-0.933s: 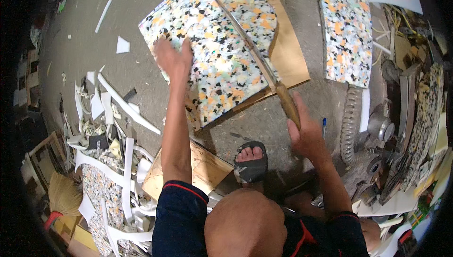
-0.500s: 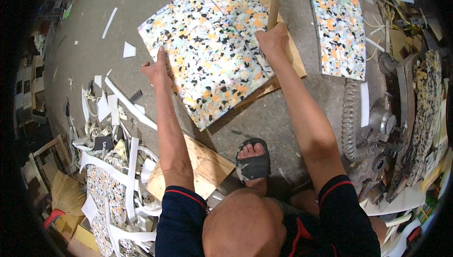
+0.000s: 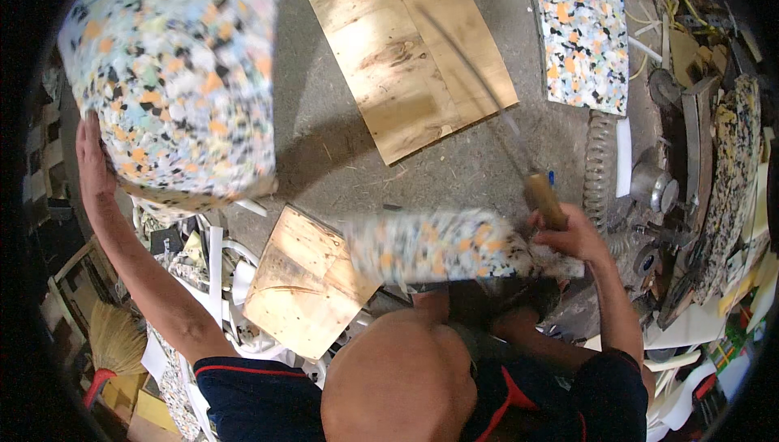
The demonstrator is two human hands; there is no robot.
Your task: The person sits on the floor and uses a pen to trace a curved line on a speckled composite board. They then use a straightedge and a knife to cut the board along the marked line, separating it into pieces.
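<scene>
My left hand [image 3: 96,168] grips the outer edge of a large foam sheet [image 3: 187,85], speckled white, orange, black and pale green, raised at the far left and smeared by motion. In my right hand [image 3: 573,235] is a long thin-bladed knife [image 3: 545,201]; its wooden handle is in my fist and its blade points away and to the left. A narrower speckled foam strip [image 3: 438,245], also blurred, reaches in front of my legs to just below that hand. Whether the right fingers hold the strip too, I cannot tell.
A wooden board [image 3: 414,52] lies on the floor ahead, a smaller board [image 3: 304,280] nearer. Another speckled foam piece [image 3: 578,32] rests at the far right, beside a coiled clear hose [image 3: 599,158]. White foam offcuts and a straw broom [image 3: 122,340] are at the left.
The large foam sheet has swung left off the wooden board with my left hand. My right hand has come back toward me with the knife. A separate foam strip now shows near it.
</scene>
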